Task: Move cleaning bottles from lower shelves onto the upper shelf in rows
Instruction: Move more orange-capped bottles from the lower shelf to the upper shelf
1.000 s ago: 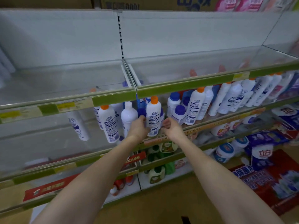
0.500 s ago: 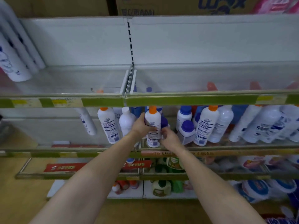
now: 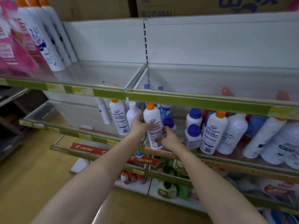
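White plastic, orange-capped, the cleaning bottle (image 3: pixel 152 125) is sitting between our two hands in the head view, tilted slightly and raised in front of the lower shelf (image 3: pixel 226 160), its cap just below the green price rail of the upper shelf (image 3: pixel 202 102). We are wrapping our left hand (image 3: pixel 137 126) around the bottle's left side, fingers curled onto the printed label, and we are cupping our right hand (image 3: pixel 169 138) against its lower right side, thumb pressing the label; both hands are grasping this one bottle. Just left of it, a second white orange-capped bottle (image 3: pixel 119 118) is standing on the lower shelf, leaning a little, with a plain white bottle (image 3: pixel 133 113) partly hidden behind our left hand. To the right, two squat white bottles with blue caps (image 3: pixel 193 126) are standing beside a third orange-capped bottle (image 3: pixel 212 132), and more white bottles (image 3: pixel 267 139) are leaning further right. On the upper shelf, the stretch directly above our hands is holding nothing, while tall white spray bottles with orange caps (image 3: pixel 48 38) and pink packets (image 3: pixel 11 46) are filling its far left end. Brown cardboard boxes (image 3: pixel 178 5) are resting on top.
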Demonstrator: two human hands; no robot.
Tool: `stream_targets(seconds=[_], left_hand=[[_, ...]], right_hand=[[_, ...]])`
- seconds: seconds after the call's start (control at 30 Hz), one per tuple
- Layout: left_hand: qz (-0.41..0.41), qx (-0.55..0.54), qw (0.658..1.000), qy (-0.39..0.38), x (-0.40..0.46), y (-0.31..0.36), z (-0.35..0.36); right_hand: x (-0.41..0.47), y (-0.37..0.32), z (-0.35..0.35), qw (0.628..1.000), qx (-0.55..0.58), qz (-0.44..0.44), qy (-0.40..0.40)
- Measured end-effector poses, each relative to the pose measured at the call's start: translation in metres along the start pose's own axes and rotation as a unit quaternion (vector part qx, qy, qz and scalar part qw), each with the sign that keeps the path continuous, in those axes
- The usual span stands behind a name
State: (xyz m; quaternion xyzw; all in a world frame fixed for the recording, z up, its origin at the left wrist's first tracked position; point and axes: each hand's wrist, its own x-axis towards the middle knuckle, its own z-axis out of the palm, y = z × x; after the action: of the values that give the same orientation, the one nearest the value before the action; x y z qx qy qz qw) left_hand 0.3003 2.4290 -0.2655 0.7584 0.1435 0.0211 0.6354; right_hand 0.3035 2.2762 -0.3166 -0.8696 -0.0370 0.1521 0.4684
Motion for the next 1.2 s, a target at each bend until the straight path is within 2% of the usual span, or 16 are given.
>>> stream_targets(seconds=[0.07,0.13,0.33,0.47,0.87,1.03,1.2], left_hand=[[-0.024,-0.048,0.999,0.002,-0.006,0.008,-0.003],[-0.037,-0.051,0.998,-0.009,-0.015,0.012,-0.007],[-0.076,-0.036,0.995,-0.044,-0.04,-0.008,-0.014],[-0.099,-0.05,0.993,-0.051,-0.051,-0.026,-0.018],[-0.157,-0.09,0.978,-0.108,-0.097,-0.062,-0.038],[-0.146,-0.1,0.978,-0.109,-0.121,-0.072,-0.044],[-0.152,-0.109,0.978,-0.087,-0.143,-0.087,-0.049]], right_hand=[[0.0,0.0,0.002,0.998,0.055,0.0,-0.036],[-0.003,0.0,0.004,0.991,0.099,0.014,-0.089],[-0.025,0.011,0.018,0.978,0.09,0.037,-0.186],[-0.042,0.02,0.032,0.973,0.102,0.045,-0.203],[-0.114,0.026,0.06,0.983,0.077,0.111,-0.126],[-0.159,0.036,0.096,0.982,0.134,0.132,0.014],[-0.198,0.029,0.129,0.985,0.037,0.107,0.13]])
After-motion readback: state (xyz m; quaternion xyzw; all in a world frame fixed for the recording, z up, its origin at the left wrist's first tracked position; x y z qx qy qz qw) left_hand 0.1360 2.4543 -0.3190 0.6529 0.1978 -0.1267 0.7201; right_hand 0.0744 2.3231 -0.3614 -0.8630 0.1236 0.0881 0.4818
